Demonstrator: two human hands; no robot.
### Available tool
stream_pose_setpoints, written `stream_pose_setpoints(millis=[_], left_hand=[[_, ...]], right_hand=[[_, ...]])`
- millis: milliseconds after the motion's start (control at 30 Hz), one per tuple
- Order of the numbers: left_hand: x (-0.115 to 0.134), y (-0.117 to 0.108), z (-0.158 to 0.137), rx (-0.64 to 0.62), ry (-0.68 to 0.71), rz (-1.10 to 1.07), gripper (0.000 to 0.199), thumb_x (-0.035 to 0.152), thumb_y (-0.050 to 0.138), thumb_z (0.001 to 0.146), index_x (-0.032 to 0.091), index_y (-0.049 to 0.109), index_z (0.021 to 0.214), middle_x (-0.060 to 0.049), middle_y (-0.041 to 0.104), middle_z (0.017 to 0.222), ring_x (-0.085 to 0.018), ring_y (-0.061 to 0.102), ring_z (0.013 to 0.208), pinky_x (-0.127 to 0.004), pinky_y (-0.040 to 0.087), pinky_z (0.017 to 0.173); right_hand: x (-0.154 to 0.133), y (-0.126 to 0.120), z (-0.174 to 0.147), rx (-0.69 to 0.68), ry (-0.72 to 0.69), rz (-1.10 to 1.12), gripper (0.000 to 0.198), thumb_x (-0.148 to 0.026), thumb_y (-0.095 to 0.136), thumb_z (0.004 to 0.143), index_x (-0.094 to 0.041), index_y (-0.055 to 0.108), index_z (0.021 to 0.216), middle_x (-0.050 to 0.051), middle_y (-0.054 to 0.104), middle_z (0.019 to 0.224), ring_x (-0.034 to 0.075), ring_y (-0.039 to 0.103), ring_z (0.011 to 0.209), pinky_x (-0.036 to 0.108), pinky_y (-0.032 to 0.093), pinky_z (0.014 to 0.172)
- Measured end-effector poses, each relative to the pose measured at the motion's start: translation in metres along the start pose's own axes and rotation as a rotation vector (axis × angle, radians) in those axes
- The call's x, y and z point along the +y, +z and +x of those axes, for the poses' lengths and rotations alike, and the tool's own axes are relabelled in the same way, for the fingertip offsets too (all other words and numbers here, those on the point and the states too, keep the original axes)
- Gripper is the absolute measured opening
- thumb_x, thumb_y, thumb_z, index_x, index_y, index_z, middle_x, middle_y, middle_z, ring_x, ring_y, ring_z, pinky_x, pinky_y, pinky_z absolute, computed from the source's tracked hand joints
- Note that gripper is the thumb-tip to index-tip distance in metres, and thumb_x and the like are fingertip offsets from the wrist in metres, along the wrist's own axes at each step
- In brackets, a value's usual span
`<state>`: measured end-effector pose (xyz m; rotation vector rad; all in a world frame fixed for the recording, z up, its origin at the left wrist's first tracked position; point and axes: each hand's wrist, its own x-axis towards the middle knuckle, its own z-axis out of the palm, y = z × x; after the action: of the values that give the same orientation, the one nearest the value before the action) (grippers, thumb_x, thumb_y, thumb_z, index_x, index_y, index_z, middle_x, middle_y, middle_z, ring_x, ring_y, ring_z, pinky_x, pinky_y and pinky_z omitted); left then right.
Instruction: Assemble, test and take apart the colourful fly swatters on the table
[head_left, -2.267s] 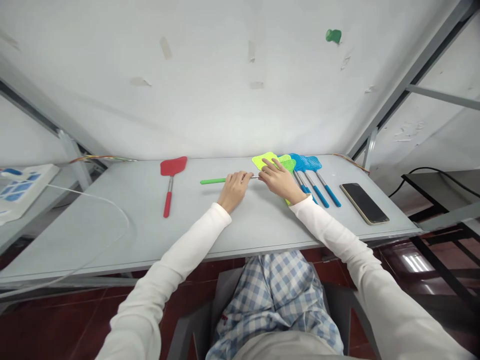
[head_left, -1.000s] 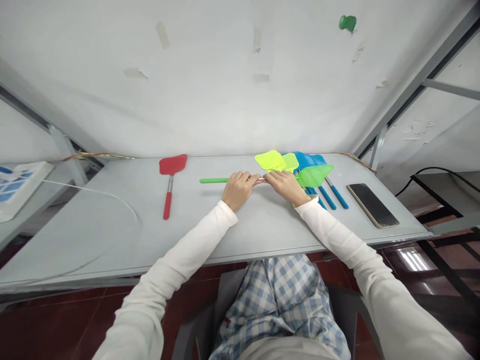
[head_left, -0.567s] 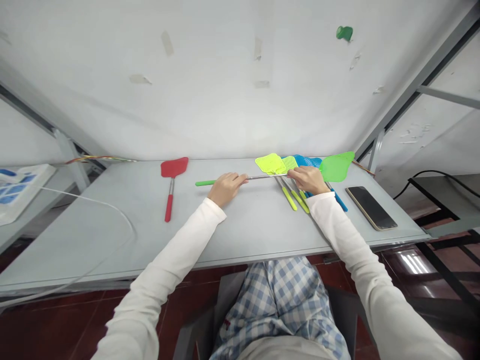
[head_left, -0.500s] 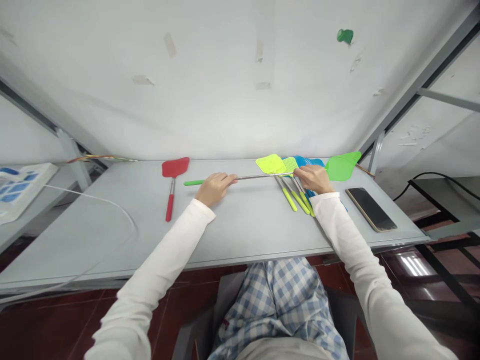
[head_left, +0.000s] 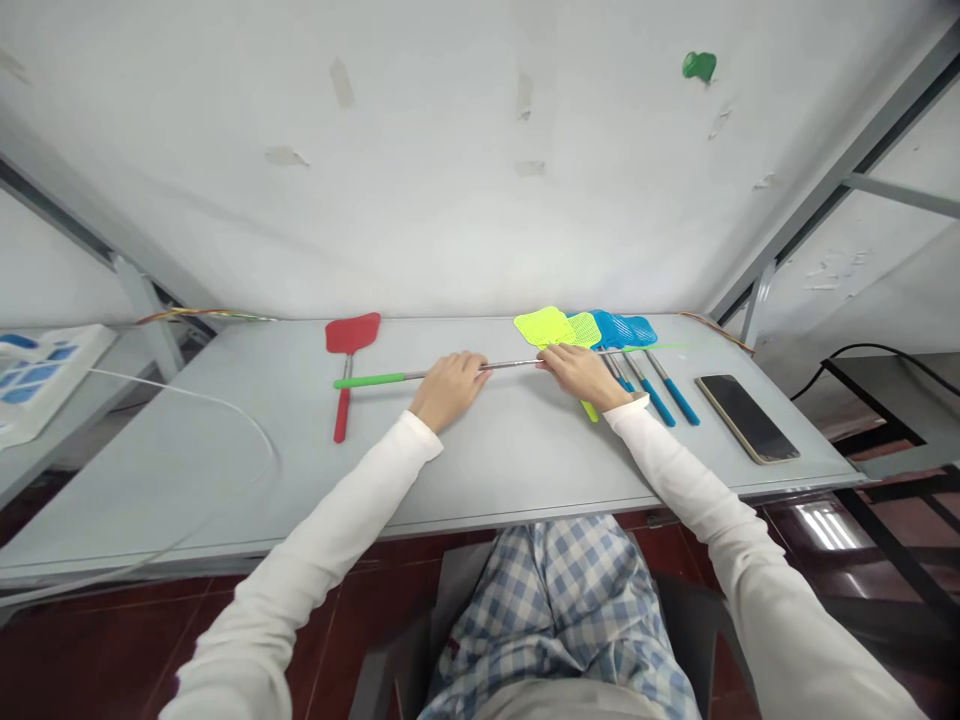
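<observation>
A green fly swatter [head_left: 369, 381] with a long metal rod lies level across both my hands, its handle out to the left. Its head is turned edge-on at the right and looks like a thin green line. My left hand [head_left: 452, 388] is closed around the rod near the handle. Farther right, my right hand [head_left: 581, 372] grips the same rod. Behind and under the right hand are yellow fly swatters [head_left: 545, 326], their handles mostly hidden by it. Blue fly swatters [head_left: 636, 331] lie just to the right. A red fly swatter [head_left: 352, 333] lies at left, crossed by the green handle.
A black-screened phone [head_left: 748, 419] rests at the table's right side. A white cable [head_left: 225, 406] curves over the left of the grey table [head_left: 480, 470]. Beyond it sits a white and blue object [head_left: 45, 375]. A white wall [head_left: 450, 200] stands behind.
Both hands have come closer together, the right one sliding left along the rod. The green swatter has shifted left and its head has turned from facing me to edge-on. Blue handles now show.
</observation>
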<state>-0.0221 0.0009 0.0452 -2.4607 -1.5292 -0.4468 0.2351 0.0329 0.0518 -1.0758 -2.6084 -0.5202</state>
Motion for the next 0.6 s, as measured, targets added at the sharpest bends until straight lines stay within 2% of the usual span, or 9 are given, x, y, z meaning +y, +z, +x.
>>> stream_pose_setpoints(millis=[100,200,367,500,600], left_hand=[[0.021,0.0,0.007,-0.165,0.023,0.035,0.04,0.041,0.022,0.099,0.018,0.054,0.102,-0.011,0.068,0.094,-0.02,0.064,0.079,-0.029,0.04,0.063],[0.024,-0.002,0.012,-0.272,0.085,0.064,0.041,0.045,0.021,0.099,0.02,0.054,0.101,-0.008,0.07,0.087,-0.018,0.065,0.068,-0.026,0.035,0.054],[0.004,-0.009,0.01,-0.19,0.126,0.127,0.045,0.048,0.02,0.099,0.021,0.056,0.093,-0.006,0.07,0.076,-0.016,0.06,0.055,-0.026,0.027,0.047],[-0.022,-0.014,-0.007,-0.111,0.106,0.182,0.048,0.049,0.018,0.098,0.021,0.055,0.084,-0.004,0.065,0.065,-0.013,0.054,0.049,-0.026,0.023,0.045],[-0.034,-0.017,-0.017,-0.097,0.111,0.174,0.049,0.05,0.018,0.098,0.022,0.054,0.081,-0.002,0.061,0.06,-0.012,0.049,0.046,-0.026,0.02,0.045]], right_hand=[[-0.004,-0.003,-0.004,-0.073,0.02,-0.021,0.041,-0.035,0.026,0.102,-0.016,0.062,0.097,0.007,0.067,0.086,0.016,0.055,0.073,0.03,0.021,0.058],[0.001,-0.007,-0.011,-0.15,0.031,-0.058,0.041,-0.037,0.029,0.101,-0.017,0.064,0.097,0.007,0.067,0.08,0.014,0.054,0.065,0.03,0.015,0.054],[0.022,-0.013,-0.015,-0.163,0.002,-0.093,0.044,-0.038,0.026,0.101,-0.018,0.066,0.099,0.006,0.066,0.074,0.013,0.05,0.059,0.03,0.011,0.054],[0.05,-0.02,-0.024,-0.149,0.004,-0.145,0.046,-0.038,0.027,0.1,-0.018,0.068,0.093,0.005,0.062,0.066,0.012,0.046,0.056,0.03,0.011,0.054],[0.063,-0.024,-0.032,-0.139,0.006,-0.176,0.046,-0.036,0.027,0.1,-0.018,0.067,0.088,0.004,0.059,0.063,0.012,0.044,0.055,0.03,0.012,0.054]])
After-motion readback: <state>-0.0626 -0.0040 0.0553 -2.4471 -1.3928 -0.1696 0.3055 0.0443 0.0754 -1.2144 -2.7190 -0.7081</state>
